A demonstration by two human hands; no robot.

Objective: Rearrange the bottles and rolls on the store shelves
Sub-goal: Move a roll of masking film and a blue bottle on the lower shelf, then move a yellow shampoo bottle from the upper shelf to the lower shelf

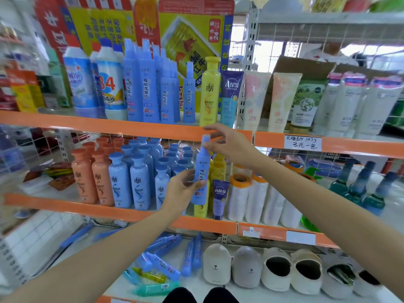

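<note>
Slim blue bottle (202, 169) held upright at frame centre, lower body gripped by the left hand (182, 189), cap touched by the loosely spread right hand (227, 145), orange shelf edge (122, 125) behind.

White metal shelving with orange plastic edge strips (122, 125) fills the view, backed by white wire mesh panels (306, 38). Daylight pours through a barred window (269, 55) behind, and a handwritten white price label (302, 142) sits on the strip.
</note>
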